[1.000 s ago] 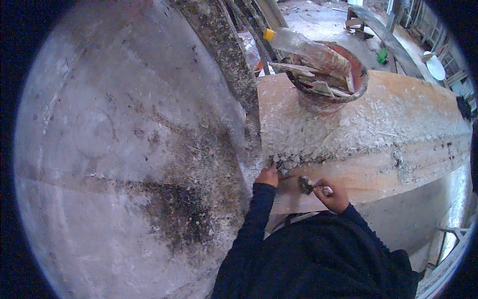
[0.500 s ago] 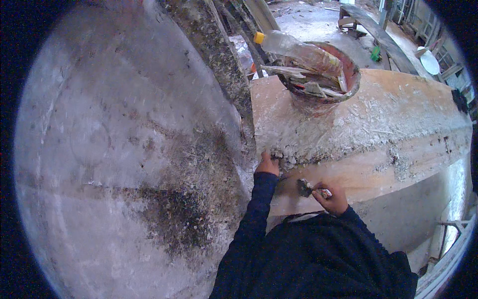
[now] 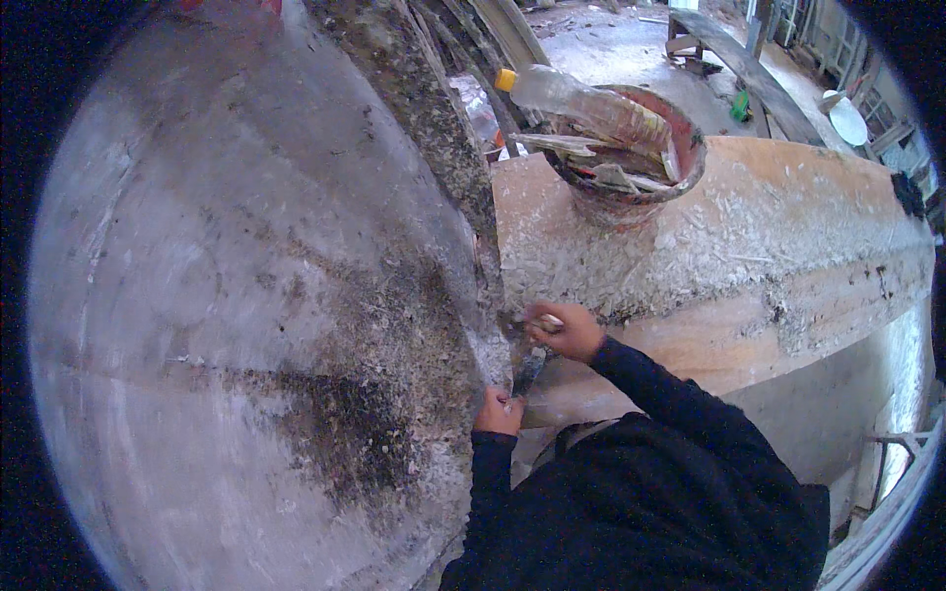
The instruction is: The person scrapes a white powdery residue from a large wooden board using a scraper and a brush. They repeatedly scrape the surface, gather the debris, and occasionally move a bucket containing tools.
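My right hand (image 3: 569,333) is closed around the pale handle of a small scraper (image 3: 514,321). The scraper's dark end reaches left to the rough seam beside the grey surface. Just below and to the left, my left hand (image 3: 499,412) is closed at the seam's near end. A dark, flat, blade-like piece (image 3: 530,366) shows between the two hands. I cannot tell whether the left fingers hold it. Under the right forearm lies a tan board (image 3: 670,343), its upper part crusted with whitish flakes and scraps.
A large, curved grey surface (image 3: 197,295) with black stains fills the left. On the board stands a dirty bucket (image 3: 690,169) of wood scraps, with a clear yellow-capped bottle (image 3: 596,106) across its top. A plank bench (image 3: 754,79) stands behind.
My right hand has moved left and up, bringing the scraper to the seam. My left hand has drawn back toward me and left, away from the crusted board.
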### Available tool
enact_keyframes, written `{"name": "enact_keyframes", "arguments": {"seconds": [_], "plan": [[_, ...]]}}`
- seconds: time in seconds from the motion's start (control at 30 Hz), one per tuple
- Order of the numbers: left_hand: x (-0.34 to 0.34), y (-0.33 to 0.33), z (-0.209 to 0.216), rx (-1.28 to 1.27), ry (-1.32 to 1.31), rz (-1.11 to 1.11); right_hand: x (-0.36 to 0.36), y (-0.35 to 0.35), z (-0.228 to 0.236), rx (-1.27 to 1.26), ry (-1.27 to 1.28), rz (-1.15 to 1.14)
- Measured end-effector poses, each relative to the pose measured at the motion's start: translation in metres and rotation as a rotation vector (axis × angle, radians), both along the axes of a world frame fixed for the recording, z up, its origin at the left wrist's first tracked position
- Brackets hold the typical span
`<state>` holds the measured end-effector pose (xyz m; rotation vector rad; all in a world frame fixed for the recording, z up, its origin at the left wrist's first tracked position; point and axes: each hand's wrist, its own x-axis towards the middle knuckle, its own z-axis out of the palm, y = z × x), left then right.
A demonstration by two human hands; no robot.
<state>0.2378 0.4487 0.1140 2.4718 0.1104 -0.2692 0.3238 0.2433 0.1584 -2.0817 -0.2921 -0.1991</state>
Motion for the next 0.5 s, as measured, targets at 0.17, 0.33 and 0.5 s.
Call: {"name": "enact_keyframes", "arguments": {"seconds": [0.17, 0.33, 0.5], "plan": [[-0.01, -0.003, 0.015, -0.013, 0.041, 0.056, 0.048, -0.001, -0.018, -0.041, 0.148, -0.149], [-0.018, 0.006, -0.002, -0.096, 0.024, 0.069, 0.028, -0.038, -0.043, 0.034, 0.246, -0.103], [-0.017, 0.015, -0.011, -0.109, -0.06, 0.062, -0.012, -0.07, -0.024, 0.062, 0.166, -0.257]]}}
